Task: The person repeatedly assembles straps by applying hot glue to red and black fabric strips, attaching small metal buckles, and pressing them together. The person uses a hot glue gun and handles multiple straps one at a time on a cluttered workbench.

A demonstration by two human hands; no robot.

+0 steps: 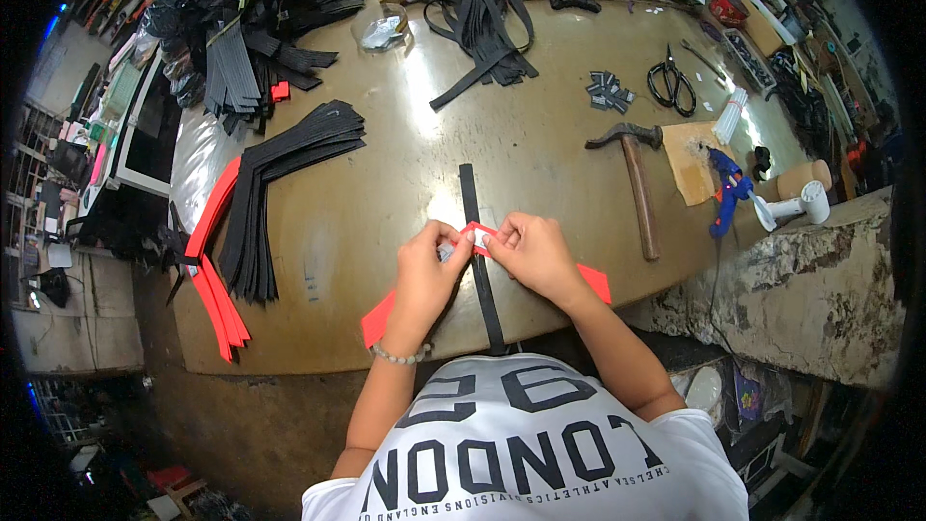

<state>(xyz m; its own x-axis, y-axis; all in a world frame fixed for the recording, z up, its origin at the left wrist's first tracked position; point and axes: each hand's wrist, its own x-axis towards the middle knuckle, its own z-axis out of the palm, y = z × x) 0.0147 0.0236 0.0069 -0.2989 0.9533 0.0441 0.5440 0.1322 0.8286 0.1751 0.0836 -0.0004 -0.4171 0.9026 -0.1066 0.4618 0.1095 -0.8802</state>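
Note:
My left hand and my right hand meet at the near middle of the table, each pinching a red strip. The strip is bent at its middle, and its ends show beside my left wrist and beyond my right forearm. Between my fingertips a small white piece lies against the red. Beneath my hands a narrow black strap runs along the table toward me. A small clear or silvery bit shows by my left fingers; its kind is unclear.
On the left lie bent black strips and red strips. Black straps and a bundle of black strips lie farther back. To the right are a hammer, scissors, small grey pieces and a blue glue gun.

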